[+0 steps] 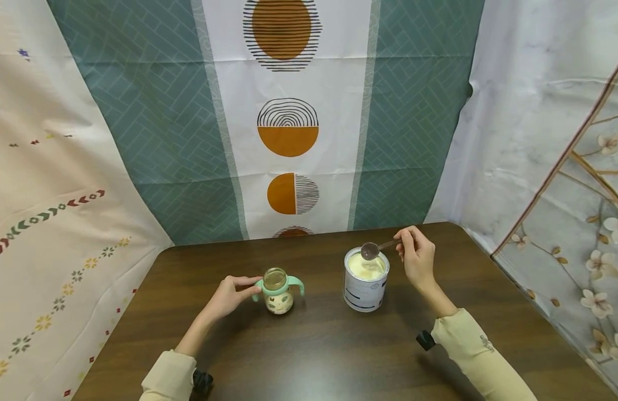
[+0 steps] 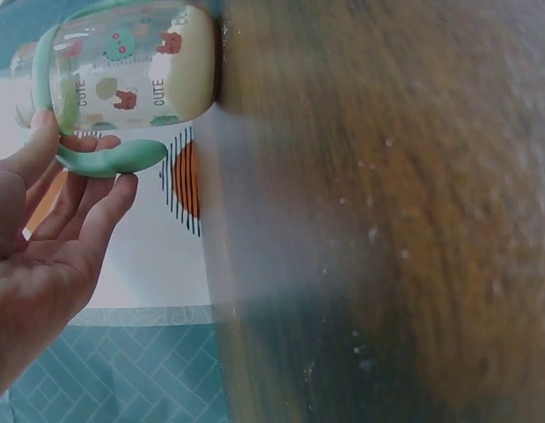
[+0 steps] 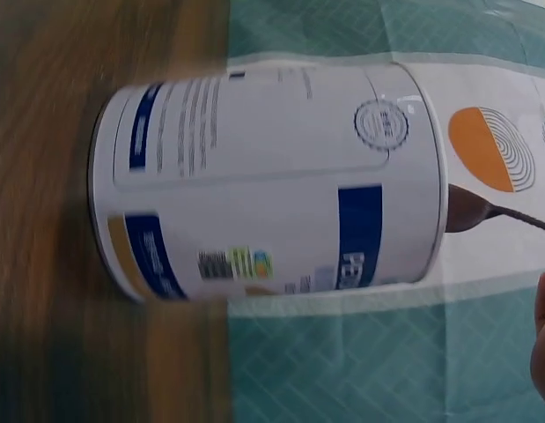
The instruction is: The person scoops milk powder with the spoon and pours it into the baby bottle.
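A clear baby bottle (image 1: 278,301) with green handles stands uncapped on the table, pale powder in its lower part. My left hand (image 1: 232,296) grips the bottle's near handle (image 2: 114,159), thumb up by the green collar. To the right stands an open white can (image 1: 365,289) of pale yellow powder. My right hand (image 1: 416,256) pinches the thin handle of a brown measuring spoon (image 1: 370,251), whose bowl is over the can's mouth. In the right wrist view the spoon bowl (image 3: 467,209) shows at the can's rim, and only the hand's edge is visible.
The dark wooden table (image 1: 309,351) reaches back to a patterned curtain (image 1: 309,156). Printed cloths hang at the left and right sides. White specks (image 2: 373,233) lie on the tabletop in the left wrist view. Black bands sit at both wrists.
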`<state>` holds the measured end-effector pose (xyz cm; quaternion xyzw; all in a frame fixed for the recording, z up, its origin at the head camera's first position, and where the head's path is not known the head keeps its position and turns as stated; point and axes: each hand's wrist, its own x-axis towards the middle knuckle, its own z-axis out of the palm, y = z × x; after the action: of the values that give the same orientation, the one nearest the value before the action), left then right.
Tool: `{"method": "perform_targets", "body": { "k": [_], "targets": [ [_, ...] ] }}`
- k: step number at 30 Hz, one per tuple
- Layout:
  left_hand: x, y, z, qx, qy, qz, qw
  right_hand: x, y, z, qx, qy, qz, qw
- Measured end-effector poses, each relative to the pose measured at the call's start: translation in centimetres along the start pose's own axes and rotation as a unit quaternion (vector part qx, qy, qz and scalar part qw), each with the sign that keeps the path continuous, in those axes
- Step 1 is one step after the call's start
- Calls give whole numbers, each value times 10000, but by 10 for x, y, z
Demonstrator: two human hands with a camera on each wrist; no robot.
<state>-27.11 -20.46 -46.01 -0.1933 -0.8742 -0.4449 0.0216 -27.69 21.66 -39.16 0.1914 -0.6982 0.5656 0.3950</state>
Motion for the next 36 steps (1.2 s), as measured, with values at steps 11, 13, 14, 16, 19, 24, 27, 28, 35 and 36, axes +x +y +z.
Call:
{"method": "perform_targets", "body": {
  "k": [11,13,14,16,19,24,27,28,35,36],
  "targets": [
    [-7,27,-6,-27,-87,-123,9999,-1,33,-9,-889,-683,-2238,9682],
    [-7,27,-6,-48,-85,-121,9999,-1,34,-12,-990,-1005,-2441,9594],
    [-7,27,-5,-57,-93,-119,9999,-1,34,-13,-1043,-1185,-2504,9552],
    [-7,27,-5,-65,-103,-108,9999,-1,32,-15,-1190,-1510,-2639,9452],
    [-7,27,-6,-77,-122,-118,9998,-2,30,-16,-1305,-1930,-2767,9323],
    [-5,26,-5,-52,-121,-88,9999,-4,28,-15,-1300,-2183,-2867,9237],
    [-3,17,-3,-73,-84,-32,9999,-7,28,-14,-1280,-2229,-2788,9253],
    [-2,13,-2,-84,-72,-30,9999,-9,28,-14,-1262,-2253,-2732,9266],
    [2,-11,2,-144,-63,-66,9999,-19,27,-11,-1216,-2398,-2197,9378],
    [2,-11,2,-163,-64,-64,9998,-20,26,-10,-1207,-2384,-2136,9397]
  ]
}}
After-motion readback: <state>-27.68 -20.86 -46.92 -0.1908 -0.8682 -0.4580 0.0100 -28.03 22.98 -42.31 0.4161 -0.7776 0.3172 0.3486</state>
